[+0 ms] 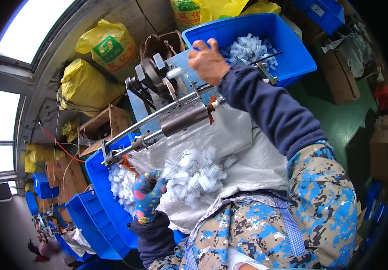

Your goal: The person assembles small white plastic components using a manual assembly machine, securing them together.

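Note:
My left hand (146, 198), in a blue glove with coloured dots, is at the left edge of a pile of small ribbed, whitish translucent plastic pieces (194, 175) on a white sheet (232, 130) over my lap. Its fingers are bent together; what they hold, if anything, I cannot make out. Bare, my right hand (207, 60) hovers over the blue plate of a bench machine (182, 63), fingers bent and apart, with nothing visible in them. Left of it, a blurred whitish piece (173, 73) shows beside the machine's dark metal head (152, 69).
Metal rods with a cylinder (186, 120) run diagonally across the machine. A blue bin (293, 49) with similar pieces stands at the far right; another blue bin (113, 211) lies at the left. Yellow sacks (113, 47) and a cardboard box (117, 119) sit behind.

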{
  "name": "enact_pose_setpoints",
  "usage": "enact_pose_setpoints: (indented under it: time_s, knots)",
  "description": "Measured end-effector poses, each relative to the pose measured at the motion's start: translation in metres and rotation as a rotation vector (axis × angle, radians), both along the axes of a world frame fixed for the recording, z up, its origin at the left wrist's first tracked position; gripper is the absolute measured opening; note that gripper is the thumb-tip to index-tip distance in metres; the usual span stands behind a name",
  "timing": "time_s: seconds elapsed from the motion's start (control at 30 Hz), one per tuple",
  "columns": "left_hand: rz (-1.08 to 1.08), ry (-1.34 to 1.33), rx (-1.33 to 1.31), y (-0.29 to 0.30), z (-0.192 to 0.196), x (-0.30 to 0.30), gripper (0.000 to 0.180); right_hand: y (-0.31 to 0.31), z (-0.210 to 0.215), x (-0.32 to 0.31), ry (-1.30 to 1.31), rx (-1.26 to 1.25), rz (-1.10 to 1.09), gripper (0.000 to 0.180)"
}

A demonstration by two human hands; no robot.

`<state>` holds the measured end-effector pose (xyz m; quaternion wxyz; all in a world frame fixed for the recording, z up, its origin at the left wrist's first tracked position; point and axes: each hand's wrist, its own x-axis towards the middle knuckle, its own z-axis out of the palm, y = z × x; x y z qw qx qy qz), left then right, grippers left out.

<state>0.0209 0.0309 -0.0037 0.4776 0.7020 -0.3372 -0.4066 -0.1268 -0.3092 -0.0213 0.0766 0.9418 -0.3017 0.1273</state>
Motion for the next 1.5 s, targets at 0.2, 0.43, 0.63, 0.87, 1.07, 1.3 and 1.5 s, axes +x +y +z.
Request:
enact_pose_setpoints:
  time_s: [0.2,0.43,0.63,0.87,1.07,1.3,1.5]
  knots:
    - [0.009,0.045,0.016,0.002,0.008,-0.002,0.014,-0.005,0.042,-0.05,-0.229,-0.006,-0.302,0.021]
    - [-0.299,-0.176,-0.046,-0.031,0.009,-0.026,0.015,0.178,0.021,-0.039,-0.26,0.549,0.693,0.016]
    - [-0.221,-0.424,-0.039,0.0,-0.025,0.003,0.012,0.121,0.035,-0.041,-0.437,0.392,0.408,0.006]
    - [-0.627,-1.132,0.09,0.011,-0.044,0.011,0.011,0.04,-0.003,0.04,-0.172,0.132,-0.028,0.012]
    - [-0.504,-1.137,0.114,-0.001,-0.025,-0.004,0.025,0.038,-0.009,0.047,-0.091,0.176,-0.101,0.016]
    - [-0.652,-1.139,0.303,-0.037,-0.037,-0.023,0.057,0.037,-0.014,0.051,-0.143,0.224,-0.042,0.018]
    - [-0.542,-1.047,0.131,-0.029,-0.003,-0.02,0.058,0.034,-0.021,0.042,-0.119,0.088,-0.144,0.032]
